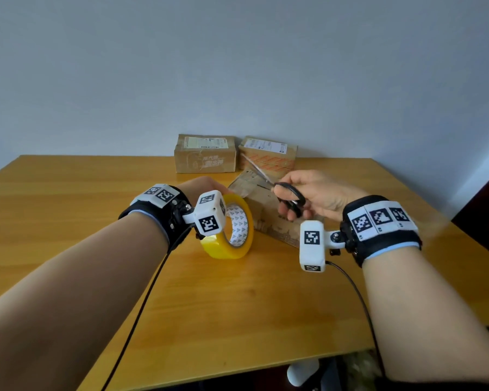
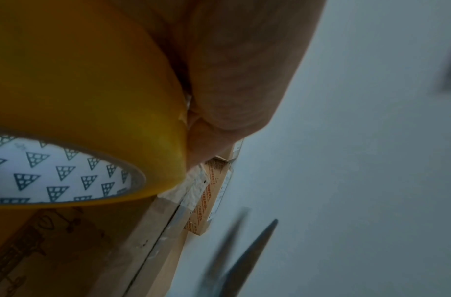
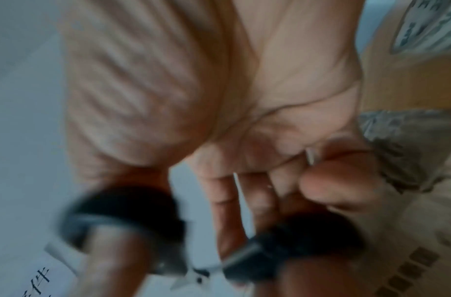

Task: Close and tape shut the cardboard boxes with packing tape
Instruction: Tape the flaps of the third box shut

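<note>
A yellow roll of packing tape [image 1: 239, 241] stands on edge on the wooden table [image 1: 96, 193], and my left hand [image 1: 206, 184] grips it from above. In the left wrist view my fingers [image 2: 234, 70] lie along the tape roll [image 2: 79, 96]. Right of it my right hand [image 1: 311, 193] holds black-handled scissors [image 1: 290, 197], whose blades point up and left over a cardboard box [image 1: 268, 213] lying behind the roll. The right wrist view is blurred but shows my fingers through the scissors' handles [image 3: 308, 237]. The scissors' blades [image 2: 249, 255] stand slightly apart.
Two more cardboard boxes stand at the table's back edge against the wall, a left box [image 1: 205, 153] and a right box [image 1: 267, 152]. Cables hang from both wrist cameras over the table's front. A dark piece of furniture [image 1: 486, 215] is at the right.
</note>
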{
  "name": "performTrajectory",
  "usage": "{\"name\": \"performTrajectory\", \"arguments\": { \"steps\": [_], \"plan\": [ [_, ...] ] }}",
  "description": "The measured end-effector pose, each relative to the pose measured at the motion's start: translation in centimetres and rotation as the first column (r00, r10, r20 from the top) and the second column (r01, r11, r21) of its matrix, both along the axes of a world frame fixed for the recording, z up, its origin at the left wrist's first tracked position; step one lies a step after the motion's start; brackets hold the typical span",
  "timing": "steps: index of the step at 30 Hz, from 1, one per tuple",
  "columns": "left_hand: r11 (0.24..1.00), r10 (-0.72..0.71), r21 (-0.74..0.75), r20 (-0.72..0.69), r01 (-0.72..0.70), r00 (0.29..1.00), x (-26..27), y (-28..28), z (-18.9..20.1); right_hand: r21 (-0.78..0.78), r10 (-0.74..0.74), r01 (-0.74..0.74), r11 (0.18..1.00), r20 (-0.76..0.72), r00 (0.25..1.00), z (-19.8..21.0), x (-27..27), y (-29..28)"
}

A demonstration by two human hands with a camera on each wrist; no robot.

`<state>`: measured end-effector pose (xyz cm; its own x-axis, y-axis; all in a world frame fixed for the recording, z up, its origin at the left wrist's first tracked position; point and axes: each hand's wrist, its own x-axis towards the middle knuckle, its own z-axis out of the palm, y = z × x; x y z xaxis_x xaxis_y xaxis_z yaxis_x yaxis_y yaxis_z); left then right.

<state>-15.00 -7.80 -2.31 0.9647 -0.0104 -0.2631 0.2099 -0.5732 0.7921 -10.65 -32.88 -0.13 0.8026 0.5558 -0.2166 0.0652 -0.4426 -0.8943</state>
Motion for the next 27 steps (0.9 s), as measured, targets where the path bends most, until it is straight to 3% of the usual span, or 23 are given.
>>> {"name": "performTrajectory", "arguments": {
  "steps": [4,8,14,22,24,27],
  "plan": [
    [0.995,-0.068,0.081,0.013,0.067,0.998,0.0,0.0,0.0,-0.083,0.117,-0.126,0.989,-0.105,0.988,-0.5,0.3,-0.6],
    [0.988,-0.088,0.129,0.024,0.084,0.996,0.0,0.0,0.0,-0.13,0.138,-0.164,0.978,-0.186,0.973,-0.4,0.4,-1.4],
    [0.995,-0.099,0.028,-0.012,0.099,0.995,-0.1,0.0,0.3,-0.114,0.103,-0.134,0.984,-0.249,0.963,-0.8,0.5,0.0],
    [0.974,0.063,-0.207,-0.144,-0.092,0.988,0.3,-0.5,0.2,-0.111,0.067,-0.096,0.989,-0.242,0.968,-1.0,1.6,2.6],
    [0.969,0.111,-0.207,-0.113,-0.132,0.987,0.5,-0.3,0.0,-0.147,0.061,-0.096,0.984,-0.226,0.972,-1.0,1.8,2.9],
    [0.992,0.012,-0.125,-0.045,-0.018,0.999,0.1,0.7,-0.2,-0.189,0.063,-0.099,0.977,-0.184,0.981,-1.3,2.1,3.1]
  ]
}}
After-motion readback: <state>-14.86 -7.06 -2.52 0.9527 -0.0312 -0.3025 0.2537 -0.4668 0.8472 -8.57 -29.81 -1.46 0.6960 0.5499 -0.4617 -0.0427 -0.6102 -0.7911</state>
